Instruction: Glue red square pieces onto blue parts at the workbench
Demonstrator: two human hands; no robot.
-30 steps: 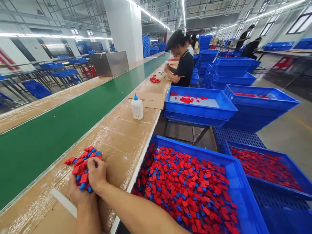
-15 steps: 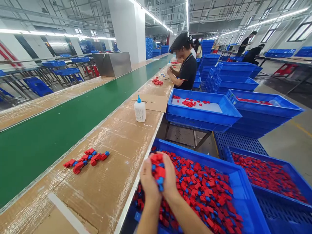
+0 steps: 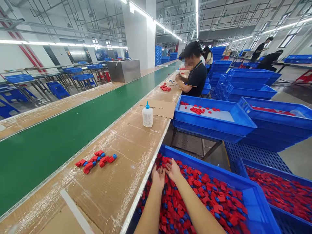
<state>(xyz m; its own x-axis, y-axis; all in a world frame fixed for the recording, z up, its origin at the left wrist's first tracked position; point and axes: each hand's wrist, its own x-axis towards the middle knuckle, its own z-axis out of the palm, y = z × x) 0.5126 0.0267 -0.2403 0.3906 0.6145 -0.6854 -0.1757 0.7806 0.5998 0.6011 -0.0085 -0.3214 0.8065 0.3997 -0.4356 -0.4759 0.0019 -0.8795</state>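
My left hand (image 3: 158,177) and my right hand (image 3: 173,170) lie side by side, palms up and fingers spread, over the near left corner of a blue crate (image 3: 246,187) full of small red and blue plastic parts (image 3: 207,198). Neither hand holds anything. A small pile of the same red and blue parts (image 3: 95,160) lies on the cardboard-covered bench (image 3: 117,182) to the left of my hands.
A white glue bottle with a blue tip (image 3: 147,115) stands further along the bench. A green conveyor belt (image 3: 63,133) runs on the left. More blue crates (image 3: 214,118) stand to the right. A co-worker in a black shirt (image 3: 196,76) sits at the bench ahead.
A second ago both hands held a handful of parts by the pile on the bench. They carried it right over the crate and now lie open and empty in it.
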